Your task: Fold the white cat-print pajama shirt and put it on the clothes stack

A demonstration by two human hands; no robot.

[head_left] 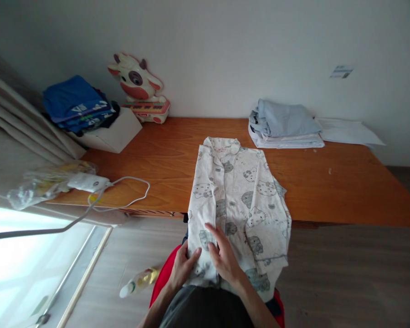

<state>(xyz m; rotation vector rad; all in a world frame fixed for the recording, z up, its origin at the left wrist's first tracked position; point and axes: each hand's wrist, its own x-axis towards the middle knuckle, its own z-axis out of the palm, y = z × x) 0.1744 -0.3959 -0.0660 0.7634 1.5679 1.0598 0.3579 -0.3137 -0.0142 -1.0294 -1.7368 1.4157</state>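
At nine o'clock we see a curtain (17, 118) hanging down beside the wooden table (345, 182), and below it a bright window sill. A crumpled plastic bag (37, 187) and a white charger (87, 182) sit at the table's left end, the charger's cable (133, 191) looping along the near edge. Toward ten o'clock a white box (114, 132) carries a stack of blue clothes (77, 105), and a cow-shaped toy (140, 89) leans against the wall just beside it.

On the floor at seven o'clock lies a plastic bottle (138, 281).

At six o'clock our left hand (184, 266) pinches the lower left hem of the printed pyjama top (239, 196), thumb on top and fingers closed on the cloth. Our right hand (223, 255) lies flat on the same garment just beside it, fingers spread and pressing down, gripping nothing. The top lies lengthwise, collar toward twelve o'clock on the table, its lower part hanging over the near edge onto our lap.

Bare wood lies open on both sides of the garment, widest toward three o'clock. At one o'clock, against the wall, a pile of folded pale blue clothes (283, 123) rests, with white papers (348, 132) touching its right side. Beyond the table's right corner is open floor.
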